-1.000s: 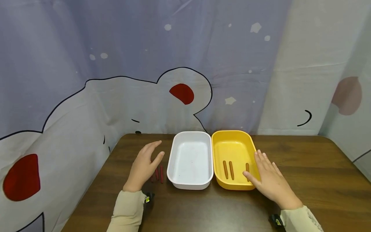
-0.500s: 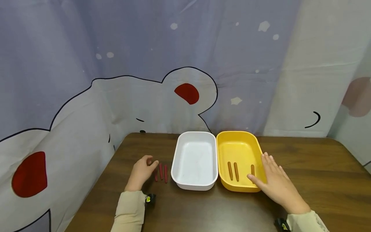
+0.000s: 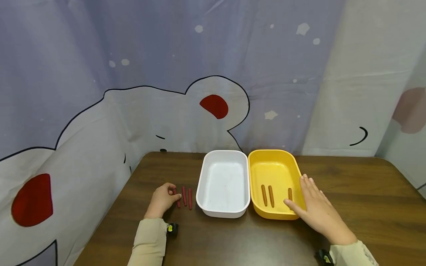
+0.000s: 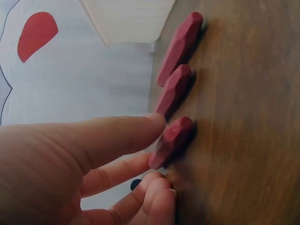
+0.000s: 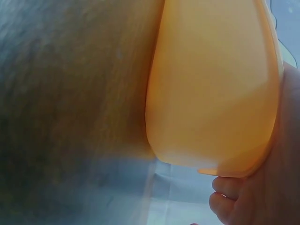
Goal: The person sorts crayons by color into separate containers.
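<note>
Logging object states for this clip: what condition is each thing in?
Yellow tray: upright
White tray: upright, beside it
Brown sticks: three visible in yellow tray, one partly hidden
Red sticks: three, on the table
Left hand: at leftmost red stick, grip unclear
Right hand: fingers straight, against yellow tray
</note>
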A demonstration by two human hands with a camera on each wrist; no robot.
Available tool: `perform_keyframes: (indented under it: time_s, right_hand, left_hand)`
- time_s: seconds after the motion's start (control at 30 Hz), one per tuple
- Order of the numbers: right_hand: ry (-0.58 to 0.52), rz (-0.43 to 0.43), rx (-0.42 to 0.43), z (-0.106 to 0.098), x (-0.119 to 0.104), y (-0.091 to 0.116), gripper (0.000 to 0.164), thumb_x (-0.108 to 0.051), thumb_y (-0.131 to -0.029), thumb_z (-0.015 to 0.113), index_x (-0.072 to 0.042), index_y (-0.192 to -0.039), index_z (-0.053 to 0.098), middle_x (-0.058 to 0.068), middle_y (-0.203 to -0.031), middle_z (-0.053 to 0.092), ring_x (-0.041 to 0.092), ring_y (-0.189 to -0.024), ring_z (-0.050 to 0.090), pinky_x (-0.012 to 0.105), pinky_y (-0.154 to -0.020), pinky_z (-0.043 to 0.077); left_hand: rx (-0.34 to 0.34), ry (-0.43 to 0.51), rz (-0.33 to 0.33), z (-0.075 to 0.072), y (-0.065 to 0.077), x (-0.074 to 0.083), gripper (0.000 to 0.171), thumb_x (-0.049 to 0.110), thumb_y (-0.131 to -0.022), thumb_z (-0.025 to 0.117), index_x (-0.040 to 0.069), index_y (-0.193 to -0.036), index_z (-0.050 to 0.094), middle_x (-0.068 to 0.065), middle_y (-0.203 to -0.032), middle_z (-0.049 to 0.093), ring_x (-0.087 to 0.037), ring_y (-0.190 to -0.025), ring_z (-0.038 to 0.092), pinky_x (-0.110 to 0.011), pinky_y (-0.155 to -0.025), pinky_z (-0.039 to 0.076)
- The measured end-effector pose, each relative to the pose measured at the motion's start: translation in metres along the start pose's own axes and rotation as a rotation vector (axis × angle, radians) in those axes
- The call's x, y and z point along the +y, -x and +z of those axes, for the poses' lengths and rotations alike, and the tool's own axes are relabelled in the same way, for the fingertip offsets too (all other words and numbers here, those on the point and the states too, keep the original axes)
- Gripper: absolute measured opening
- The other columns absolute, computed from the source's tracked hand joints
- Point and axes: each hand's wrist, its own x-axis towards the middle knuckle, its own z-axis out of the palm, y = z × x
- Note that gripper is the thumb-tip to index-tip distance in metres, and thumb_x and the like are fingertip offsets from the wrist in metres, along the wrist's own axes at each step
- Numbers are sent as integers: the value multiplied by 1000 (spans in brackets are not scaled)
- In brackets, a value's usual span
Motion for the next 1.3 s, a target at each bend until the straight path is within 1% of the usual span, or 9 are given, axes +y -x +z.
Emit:
perform_keyframes:
  time_s: [0.2, 0.37, 0.43, 0.6, 0.73, 0.83, 0.97, 1.07, 1.3]
  right_hand:
    - [3, -6, 4, 0, 0, -1, 103, -60, -99, 54, 11, -158, 9, 33, -163, 9, 51, -150, 11, 71, -114, 19]
    - [3, -9, 3, 0, 0, -1, 102, -60, -99, 54, 11, -157, 9, 34, -163, 10, 51, -150, 11, 72, -113, 19]
    - [3, -11, 2, 0, 0, 0, 103, -61, -99, 53, 11, -157, 9, 34, -163, 10, 51, -150, 11, 72, -113, 19]
    - [5, -12, -1, 0, 1, -1, 101, -58, -100, 54, 11, -157, 8, 34, -163, 9, 50, -151, 9, 71, -114, 19]
    - [3, -15, -1, 0, 1, -2, 101, -58, -100, 53, 12, -157, 8, 34, -163, 8, 50, -151, 9, 70, -114, 19]
    - [-1, -14, 0, 0, 1, -1, 101, -59, -100, 53, 11, -157, 8, 34, -163, 8, 50, -151, 9, 70, -115, 19]
    - [2, -19, 5, 1, 0, -1, 100, -58, -100, 54, 12, -157, 10, 34, -163, 9, 51, -150, 10, 69, -115, 19]
    - [7, -20, 6, 1, 1, -1, 100, -58, -100, 53, 13, -157, 11, 35, -162, 10, 51, -150, 11, 70, -115, 20]
    - [5, -14, -2, 1, 0, -1, 100, -58, -100, 53, 13, -157, 10, 35, -162, 10, 51, -150, 10, 69, -115, 19]
  left_hand:
    - [-2, 1, -1, 0, 2, 1, 37, 6, -87, 76, -7, -120, 63, -16, -97, 65, -31, -91, 61, -50, -86, 51]
    - [12, -16, 14, -2, 3, 1, 34, -3, -85, 69, -6, -118, 63, -10, -87, 59, -26, -79, 55, -40, -72, 49]
    - [7, -23, 4, -3, 3, 1, 34, -5, -84, 67, -5, -118, 64, -8, -86, 58, -25, -79, 54, -39, -72, 47]
    - [-15, -40, -10, -6, 2, 1, 33, -1, -86, 67, -8, -118, 64, -10, -93, 63, -26, -86, 58, -44, -80, 51]
    - [-16, -15, -13, -8, 1, -1, 32, 2, -87, 65, -9, -117, 66, -13, -98, 69, -29, -93, 63, -48, -86, 52]
    - [-18, 22, -10, -9, 0, -2, 32, 2, -88, 63, -8, -118, 66, -15, -101, 72, -31, -98, 66, -49, -88, 53]
    - [-21, 87, 10, -11, 1, 0, 32, 1, -89, 61, -7, -120, 66, -17, -103, 73, -28, -95, 67, -43, -81, 55]
    - [-30, 163, 30, -12, 1, 4, 33, -1, -90, 60, -8, -122, 66, -19, -106, 72, -27, -94, 67, -38, -77, 56]
    - [-53, 370, 34, -15, 3, 11, 34, 1, -93, 61, -10, -126, 65, -23, -115, 70, -24, -99, 68, -30, -79, 57]
